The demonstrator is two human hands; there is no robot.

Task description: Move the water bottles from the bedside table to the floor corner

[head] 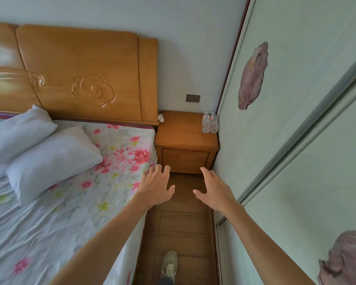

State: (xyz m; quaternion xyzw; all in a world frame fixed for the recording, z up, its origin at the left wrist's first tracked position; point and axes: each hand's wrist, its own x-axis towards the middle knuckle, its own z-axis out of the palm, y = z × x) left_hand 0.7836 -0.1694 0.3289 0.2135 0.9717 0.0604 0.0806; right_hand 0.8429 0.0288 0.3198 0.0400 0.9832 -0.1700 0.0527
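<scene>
A view looking down from a person's head into a narrow strip of bedroom between a bed and a wall of sliding doors. Two bare arms reach forward from the near edge. The left hand [156,185] is held out in the air with its fingers spread and relaxed, holding nothing; it hangs over the right edge of the bed [115,153]. The right hand [212,189] is stretched forward beside it, fingers straight and thumb out, also holding nothing. Both hands are well short of the bedside table [181,132], a small wooden cabinet standing at the far end of the strip, tucked between the bed and the doors. On the far right corner of its top stand two clear water bottles [209,122], upright and side by side, touching or almost touching each other, just beside the pale green sliding doors [296,99] on the right. The doors carry mauve flower-like patterns. To the left, the bed has a floral sheet, two white pillows [39,153] and a carved wooden headboard [80,75] against the far wall. A dark wall plate [193,98] sits above the table. One shoe [169,266] shows on the wooden floor [181,227] at the near edge.
</scene>
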